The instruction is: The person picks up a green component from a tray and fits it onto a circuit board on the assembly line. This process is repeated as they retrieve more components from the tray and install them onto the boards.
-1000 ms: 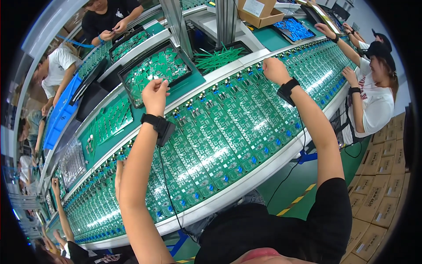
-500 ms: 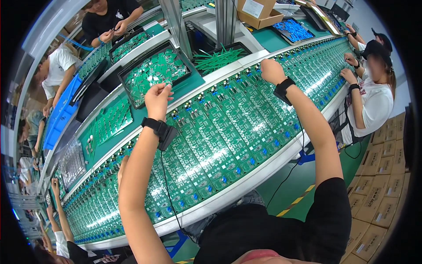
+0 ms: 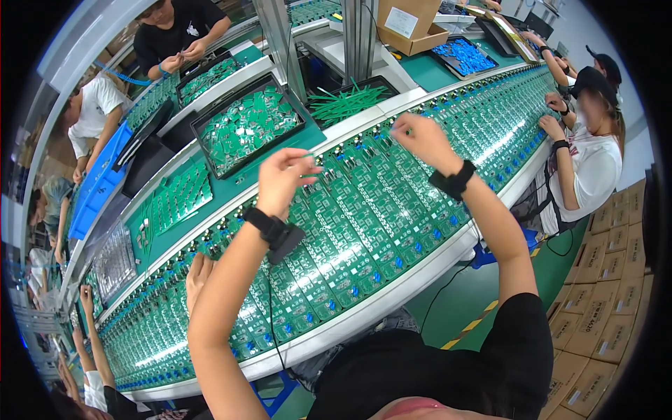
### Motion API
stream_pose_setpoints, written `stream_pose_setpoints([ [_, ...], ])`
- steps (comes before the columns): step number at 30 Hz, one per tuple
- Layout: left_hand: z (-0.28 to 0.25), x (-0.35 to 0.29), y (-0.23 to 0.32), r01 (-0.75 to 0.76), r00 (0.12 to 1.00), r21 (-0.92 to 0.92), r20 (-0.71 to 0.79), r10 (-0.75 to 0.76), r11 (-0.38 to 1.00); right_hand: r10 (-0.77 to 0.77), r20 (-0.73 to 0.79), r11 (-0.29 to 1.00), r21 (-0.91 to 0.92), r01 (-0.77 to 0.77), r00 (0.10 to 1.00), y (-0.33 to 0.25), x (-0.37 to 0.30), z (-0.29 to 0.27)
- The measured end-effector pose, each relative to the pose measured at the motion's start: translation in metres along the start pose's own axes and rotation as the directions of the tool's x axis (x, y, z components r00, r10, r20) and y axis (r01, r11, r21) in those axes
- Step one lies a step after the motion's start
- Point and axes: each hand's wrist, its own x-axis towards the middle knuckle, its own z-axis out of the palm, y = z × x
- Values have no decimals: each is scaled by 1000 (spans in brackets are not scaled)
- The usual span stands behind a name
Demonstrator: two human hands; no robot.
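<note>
My left hand [image 3: 281, 180], with a black strap at the wrist, hovers over the far side of a long row of green circuit boards [image 3: 357, 238]. Its thumb and fingers are drawn together at the tips; whatever is between them is too small to make out. To the right, my right hand [image 3: 423, 141] is held above the boards' far edge. Its fingers are bent together and slightly blurred, and any part in them is hidden. Beyond my left hand stands a black tray [image 3: 302, 124] filled with small green board pieces [image 3: 252, 126].
Green strips [image 3: 350, 102] fill a bin by the metal posts. A tray of blue parts [image 3: 465, 56] and a cardboard box [image 3: 409, 28] stand farther right. Another person's hand [image 3: 199, 280] is beside my left forearm. Co-workers sit along the line; stacked cartons [image 3: 595, 301] are at right.
My left hand has moved from the edge of the tray of green pieces, rightward and nearer, over the boards. My right hand has shifted a little left and nearer. The board row has slid slightly left.
</note>
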Motion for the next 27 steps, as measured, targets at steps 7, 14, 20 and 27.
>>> stream_pose_setpoints([
  [7,53,-13,-6,94,985,-64,150,-83,994,-41,390,615,735,-284,920,-68,-33,-8],
  [14,61,-18,-7,52,994,3,101,-52,999,39,364,173,915,-365,931,-86,-49,-12],
  [20,75,-23,-20,223,969,-114,133,-208,968,215,350,153,910,-386,912,-62,-58,-11],
  [27,72,-8,-34,150,975,-71,178,-135,986,195,407,213,871,-443,893,-41,-69,-11],
])
